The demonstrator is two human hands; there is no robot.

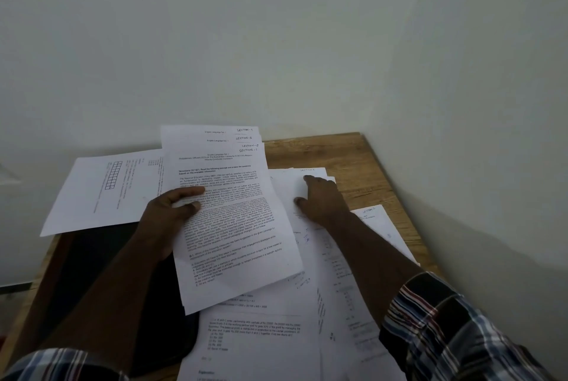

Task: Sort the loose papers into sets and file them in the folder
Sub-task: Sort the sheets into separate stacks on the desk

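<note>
Gripping sheets (227, 211), left hand (166, 214) raised.

The folder (101, 273) is largely covered by the left forearm and by sheets laid over its far and right edges. Most fingers of the left hand (167, 214) are hidden behind the fanned set (233, 211). The near sheets (255, 347) and both sleeves are cut off by the bottom edge. Body print is too small to be read. The counter (347, 156) is mostly buried under papers.
</note>
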